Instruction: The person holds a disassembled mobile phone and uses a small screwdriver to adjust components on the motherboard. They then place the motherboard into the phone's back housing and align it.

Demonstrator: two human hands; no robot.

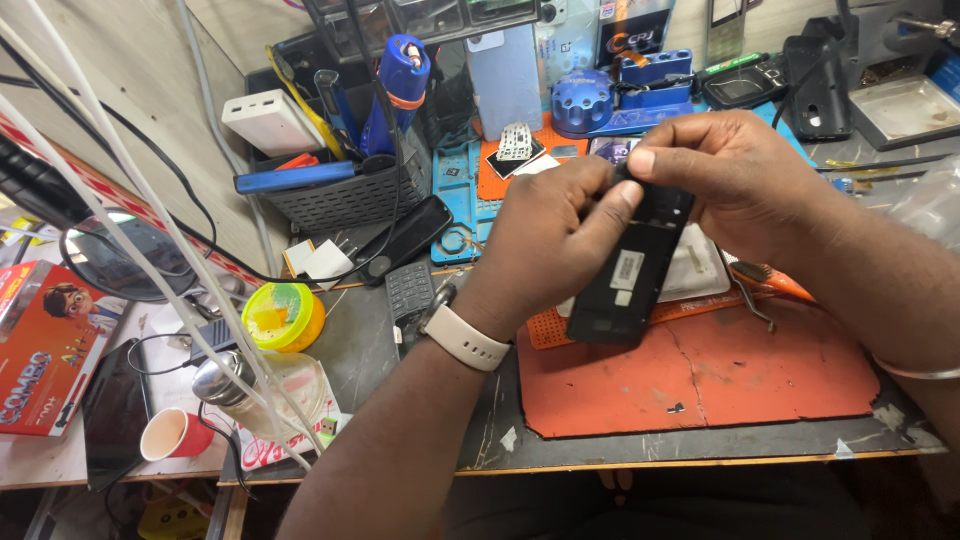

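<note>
A small black phone body (628, 278) with its back cover off is held above the orange work mat (720, 370). A white label shows on its open back. My left hand (560, 240), with a white watch band at the wrist, grips the phone's upper left side, thumb pressed at its top. My right hand (735, 180) pinches the phone's top end from the right. The lower end of the phone hangs free over the mat.
A black mesh basket (345, 195) of tools stands at the back left, with a white power bank (270, 120) beside it. A blue mat (462, 200) with small parts, a yellow tub (285, 315), a keypad (408, 290) and orange-handled tweezers (765, 280) lie around.
</note>
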